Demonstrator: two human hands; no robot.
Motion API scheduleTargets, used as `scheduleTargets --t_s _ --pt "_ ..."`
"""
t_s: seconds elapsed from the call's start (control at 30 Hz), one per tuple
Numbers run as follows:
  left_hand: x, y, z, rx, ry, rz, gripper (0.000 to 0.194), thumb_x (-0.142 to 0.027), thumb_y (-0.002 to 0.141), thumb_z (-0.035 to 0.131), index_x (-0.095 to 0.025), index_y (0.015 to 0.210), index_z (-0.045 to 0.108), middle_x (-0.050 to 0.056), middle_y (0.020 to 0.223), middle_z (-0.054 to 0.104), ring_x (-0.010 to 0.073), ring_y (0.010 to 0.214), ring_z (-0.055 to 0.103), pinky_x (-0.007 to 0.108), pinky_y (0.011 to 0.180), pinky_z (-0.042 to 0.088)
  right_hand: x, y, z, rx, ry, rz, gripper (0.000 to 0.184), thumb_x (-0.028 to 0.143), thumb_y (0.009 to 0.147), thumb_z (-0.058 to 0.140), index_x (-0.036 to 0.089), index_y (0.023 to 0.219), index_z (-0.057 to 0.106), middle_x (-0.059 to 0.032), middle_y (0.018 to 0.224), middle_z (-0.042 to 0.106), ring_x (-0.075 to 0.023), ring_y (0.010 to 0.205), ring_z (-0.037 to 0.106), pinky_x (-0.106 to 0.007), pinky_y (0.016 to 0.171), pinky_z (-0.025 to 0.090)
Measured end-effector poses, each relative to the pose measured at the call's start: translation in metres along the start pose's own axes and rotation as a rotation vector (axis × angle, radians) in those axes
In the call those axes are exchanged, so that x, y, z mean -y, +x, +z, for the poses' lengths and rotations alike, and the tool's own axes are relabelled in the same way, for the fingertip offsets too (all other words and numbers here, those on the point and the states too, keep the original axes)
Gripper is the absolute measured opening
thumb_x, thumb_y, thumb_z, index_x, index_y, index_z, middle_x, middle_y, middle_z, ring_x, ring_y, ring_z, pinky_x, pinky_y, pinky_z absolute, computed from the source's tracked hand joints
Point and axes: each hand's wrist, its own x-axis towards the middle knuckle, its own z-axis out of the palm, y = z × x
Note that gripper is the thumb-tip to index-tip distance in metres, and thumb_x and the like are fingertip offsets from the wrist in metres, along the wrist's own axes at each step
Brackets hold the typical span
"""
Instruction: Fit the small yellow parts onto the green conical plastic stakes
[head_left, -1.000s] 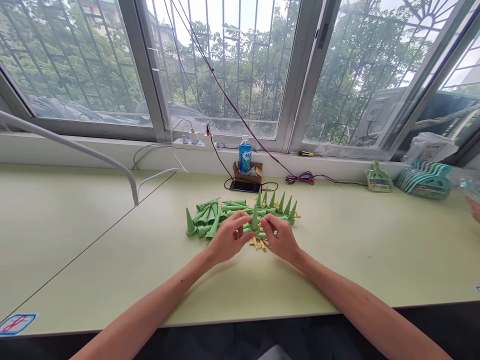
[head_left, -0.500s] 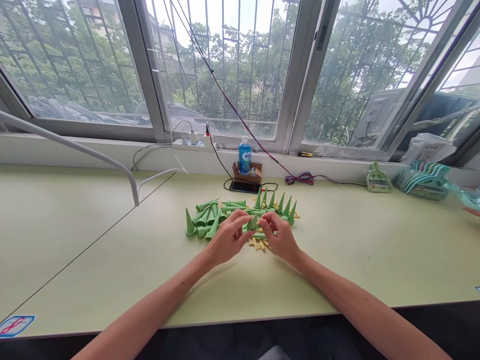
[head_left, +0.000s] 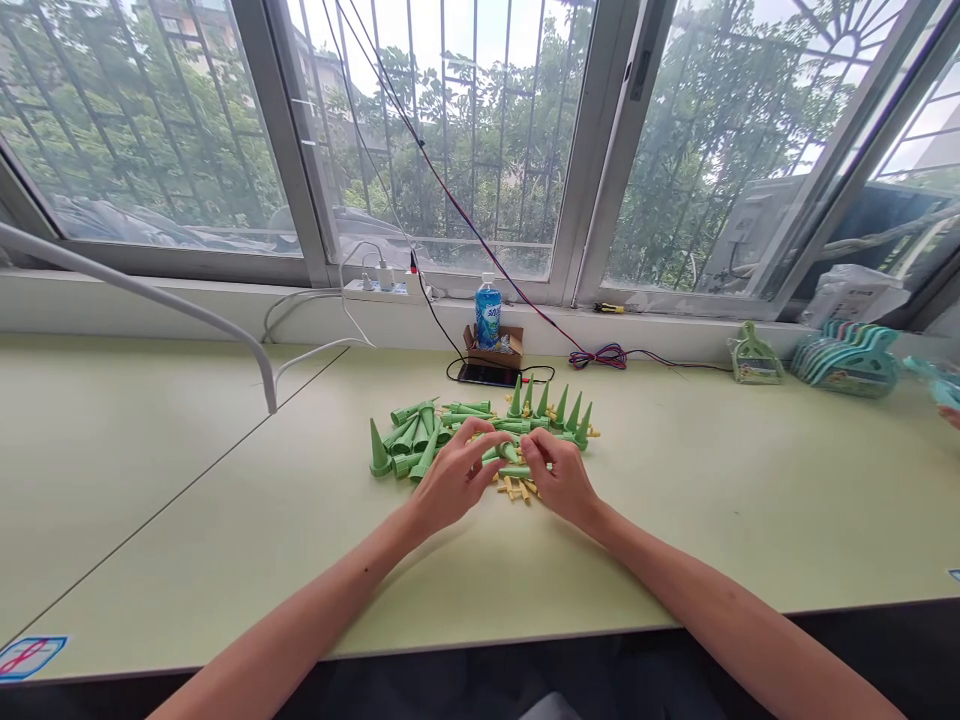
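Observation:
My left hand [head_left: 454, 470] has its thumb and index finger curved around a green plastic cone spike [head_left: 509, 451], partly hidden between my hands. My right hand [head_left: 556, 473] is closed close beside that cone, its thumb and index finger pinched; whatever they hold is too small to make out. A pile of green cone spikes [head_left: 420, 432] lies left of and behind my hands. Several more cones [head_left: 573, 411] stand upright at the right, with small yellow plastic pieces among them. Other yellow pieces [head_left: 514, 490] lie on the table just below my fingers.
Behind the pile are a phone [head_left: 489, 375] with a cable and a blue bottle [head_left: 488, 315] in a small carton. Coiled wire [head_left: 598, 357] lies farther right. Small dustpans [head_left: 844, 362] stand at the back right, near another person's hand [head_left: 951, 416]. A white tube [head_left: 187, 305] arches over the left side.
The green cone between my hands has tipped from nearly upright and sits less visibly in my left fingers. My right fingers have curled in slightly. The other person's hand shifted slightly at the right edge.

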Motion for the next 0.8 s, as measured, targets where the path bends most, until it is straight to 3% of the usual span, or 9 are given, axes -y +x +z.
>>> scheduleTargets --t_s 0.17,0.27,0.5,0.67,0.8 --pt "-0.006 0.004 0.001 -0.096 -0.051 -0.108 0.01 -0.029 0.097 0.049 -0.02 0.097 0.053 0.002 0.099 0.051 0.0044 0.054 0.044 0.019 0.05 0.041 -0.002 -0.001 0.0 -0.094 0.029 0.013 0.032 0.037 0.099 0.043 0.02 0.073 0.044 0.0055 0.058 0.036 -0.0098 0.05 0.032 -0.024 0.049 0.028" --pt "-0.008 0.005 -0.001 -0.119 -0.075 -0.115 0.021 -0.033 0.098 0.047 -0.018 0.086 0.054 0.002 0.092 0.051 0.0051 0.053 0.043 0.019 0.05 0.039 -0.003 -0.001 -0.001 -0.104 0.064 0.026 0.03 0.037 0.1 0.043 0.02 0.074 0.044 0.006 0.057 0.037 -0.0095 0.048 0.034 -0.023 0.048 0.028" --pt "-0.011 0.006 0.0 0.052 -0.065 -0.129 0.051 -0.042 0.101 0.033 -0.016 0.061 0.051 -0.001 0.056 0.047 0.0114 0.055 0.044 0.024 0.058 0.035 0.0 -0.002 -0.002 -0.091 0.048 -0.052 0.027 0.033 0.099 0.045 0.02 0.076 0.049 0.0049 0.06 0.041 -0.0093 0.05 0.036 -0.022 0.049 0.031" --pt "-0.015 0.008 -0.001 0.057 -0.093 -0.183 0.053 -0.049 0.099 0.035 -0.018 0.055 0.036 -0.003 0.052 0.041 0.0111 0.053 0.042 0.024 0.057 0.035 0.003 -0.002 -0.001 -0.048 0.039 -0.117 0.023 0.029 0.098 0.046 0.019 0.078 0.05 0.0037 0.064 0.047 -0.0093 0.053 0.039 -0.021 0.052 0.034" --pt "-0.015 0.007 -0.003 0.06 -0.149 -0.237 0.043 -0.049 0.095 0.046 -0.017 0.066 0.044 -0.004 0.065 0.042 0.007 0.048 0.038 0.021 0.046 0.03 0.002 -0.001 -0.001 -0.029 0.053 -0.122 0.022 0.03 0.099 0.046 0.02 0.079 0.049 0.0042 0.064 0.045 -0.009 0.052 0.037 -0.021 0.05 0.032"
